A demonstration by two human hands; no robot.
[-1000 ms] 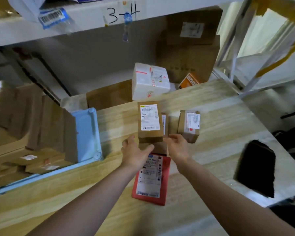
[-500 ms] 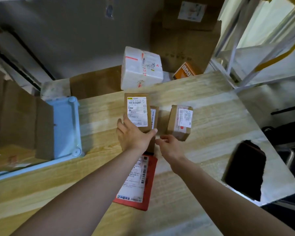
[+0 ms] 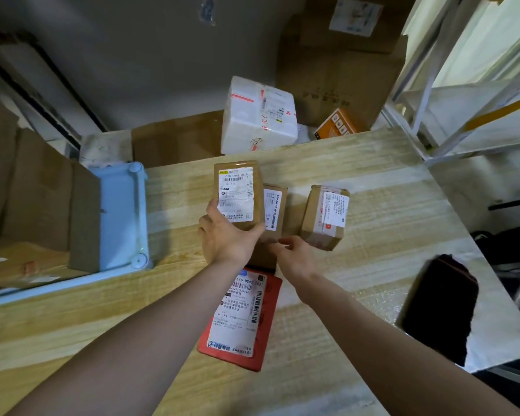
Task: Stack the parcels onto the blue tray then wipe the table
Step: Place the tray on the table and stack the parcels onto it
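My left hand (image 3: 227, 238) grips a small brown parcel (image 3: 237, 195) with a white label, held just above the wooden table (image 3: 373, 205). A second brown parcel (image 3: 275, 210) lies under and right of it. My right hand (image 3: 294, 258) rests beside that parcel, fingers loosely apart, holding nothing. A third brown parcel (image 3: 324, 217) stands tilted to the right. A flat red parcel (image 3: 242, 318) lies near me, partly under my left forearm. The blue tray (image 3: 123, 211) sits at the left with several cardboard boxes (image 3: 42, 199) on it.
A black cloth-like object (image 3: 439, 307) lies at the table's right edge. Behind the table stand a white wrapped box (image 3: 258, 115), large cardboard boxes (image 3: 339, 73) and an orange carton (image 3: 336, 124). A metal shelf frame (image 3: 451, 94) rises at the right.
My left hand closed around the labelled brown parcel and raised it slightly. My right hand let go and drew back to the right. The view tilted downward.
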